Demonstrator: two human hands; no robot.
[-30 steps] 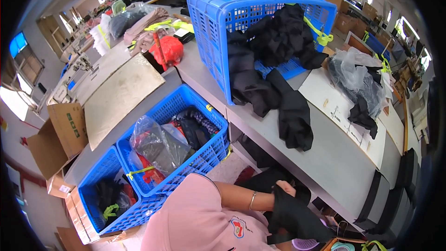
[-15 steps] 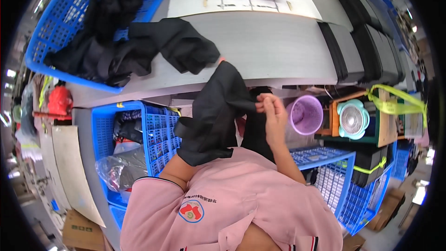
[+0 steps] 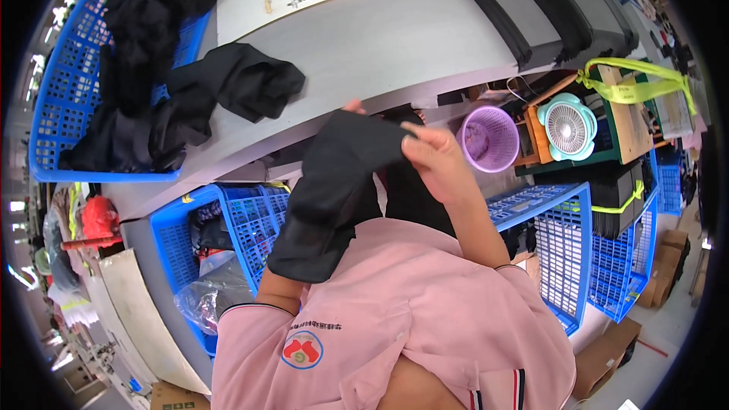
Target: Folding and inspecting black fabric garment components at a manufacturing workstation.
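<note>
- Across the workshop, a long work table with a smooth grey top (image 3: 380,38) is seen, its front edge curved by the lens.
- Just on the near side of that table, a matte black tube-like fabric piece (image 3: 323,190) is held up, softly creased, apparently wrapped around the left forearm.
- By the left hand (image 3: 354,106), little is given away: only fingertips are shown past the cloth, so whether anything is gripped cannot be told.
- By the right hand (image 3: 439,158), the cloth's upper corner is pinched, thumb against finger.
- Judged from this, the piece is being handled on the arm; a firm pinch and an untwisted tube seem called for.
- On the table's left part, a blue lattice-walled plastic basket (image 3: 114,176) is tipped sideways, with crumpled black fabric (image 3: 254,82) spilled onto the grey.
- At the table's right end, flat grey-and-black slabs (image 3: 518,24) are stacked; below its edge, a round purple perforated basket (image 3: 503,137) and a mint-green petal-shaped fan (image 3: 568,127) are spotted.
</note>
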